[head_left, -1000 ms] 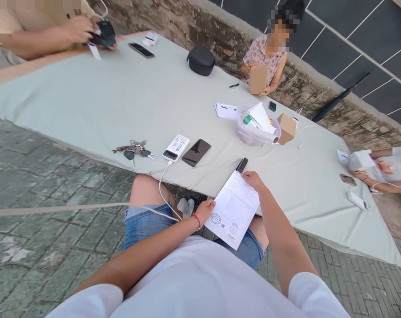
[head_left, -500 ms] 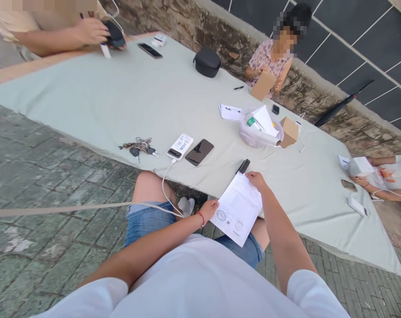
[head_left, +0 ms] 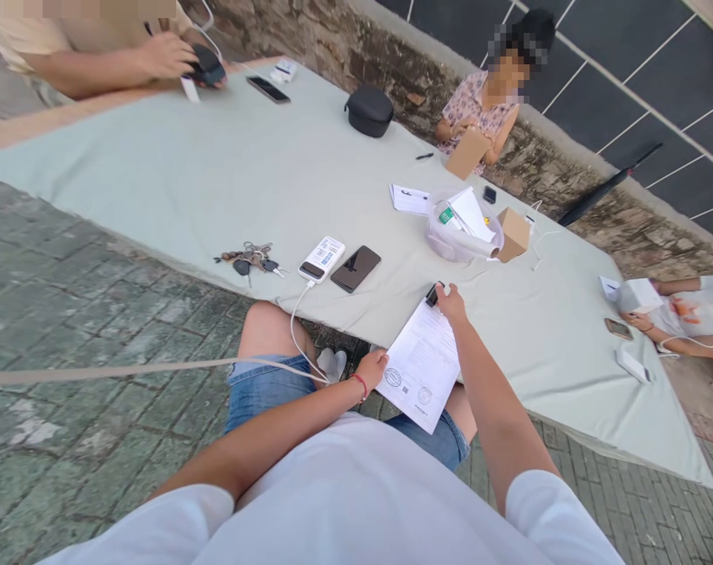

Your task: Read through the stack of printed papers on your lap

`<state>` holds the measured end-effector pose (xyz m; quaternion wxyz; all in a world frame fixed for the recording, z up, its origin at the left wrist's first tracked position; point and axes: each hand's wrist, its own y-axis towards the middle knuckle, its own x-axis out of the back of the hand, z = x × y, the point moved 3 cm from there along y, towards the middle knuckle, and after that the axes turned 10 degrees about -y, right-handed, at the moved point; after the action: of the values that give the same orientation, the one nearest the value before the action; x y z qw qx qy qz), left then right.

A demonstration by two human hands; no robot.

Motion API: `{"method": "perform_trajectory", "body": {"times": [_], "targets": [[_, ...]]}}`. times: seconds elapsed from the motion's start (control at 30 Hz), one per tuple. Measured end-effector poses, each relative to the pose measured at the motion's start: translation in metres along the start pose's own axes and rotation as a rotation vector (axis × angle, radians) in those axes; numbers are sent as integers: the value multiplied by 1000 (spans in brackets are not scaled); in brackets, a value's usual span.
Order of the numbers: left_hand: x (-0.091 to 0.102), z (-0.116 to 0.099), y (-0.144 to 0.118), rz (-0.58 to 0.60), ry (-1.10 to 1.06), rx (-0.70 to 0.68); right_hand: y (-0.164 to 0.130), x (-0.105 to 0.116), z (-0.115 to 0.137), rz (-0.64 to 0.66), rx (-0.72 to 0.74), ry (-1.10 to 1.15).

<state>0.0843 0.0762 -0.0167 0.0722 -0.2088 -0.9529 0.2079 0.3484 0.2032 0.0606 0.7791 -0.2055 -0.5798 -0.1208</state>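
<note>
Both arms reach out from the white t-shirt toward the near edge of the table [head_left: 156, 180] with the grey-green cloth. The left hand [head_left: 372, 367], red string bracelet on the wrist, pinches the left edge of a printed sheet [head_left: 422, 363], fingers curled under and thumb on top. The right hand [head_left: 450, 302] stretches further, forearm straight, fingers closed over the sheet's far corner and touching a small black device [head_left: 431, 294] lying right at the table edge. Can't tell if it's actually gripping that device or just resting on it.

The sheet hangs half over the table edge and half over the lap in denim shorts. It's got dense lines of print and two round stamps near the bottom, way too small to read.

Further onto the table from the sheet: a black phone [head_left: 356, 268], and just left of that a white power bank [head_left: 321, 259] with a blue-lettered label, unreadable, its white cable trailing down off the edge. A bunch of keys [head_left: 251, 260] sits left of that. Other people's hands hold brown boxes and gadgets along the far side.
</note>
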Motion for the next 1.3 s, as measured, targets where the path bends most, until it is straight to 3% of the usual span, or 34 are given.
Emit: {"method": "perform_trajectory", "body": {"times": [0.23,0.67,0.77,0.9,1.03,1.3], "targets": [[9,4,-10,-5,62,23,-6,-10,32,118,-62,-84],[29,21,-44,27,95,21,-48,-7,48,176,21,-197],[26,23,-49,41,91,30,-53,4,53,124,-1,-307],[21,27,-53,29,91,42,-49,13,63,-83,32,-293],[19,31,-54,-1,52,21,-34,-1,73,-149,116,-204],[18,36,-52,-23,-49,4,-16,-39,76,-63,56,-183]]}}
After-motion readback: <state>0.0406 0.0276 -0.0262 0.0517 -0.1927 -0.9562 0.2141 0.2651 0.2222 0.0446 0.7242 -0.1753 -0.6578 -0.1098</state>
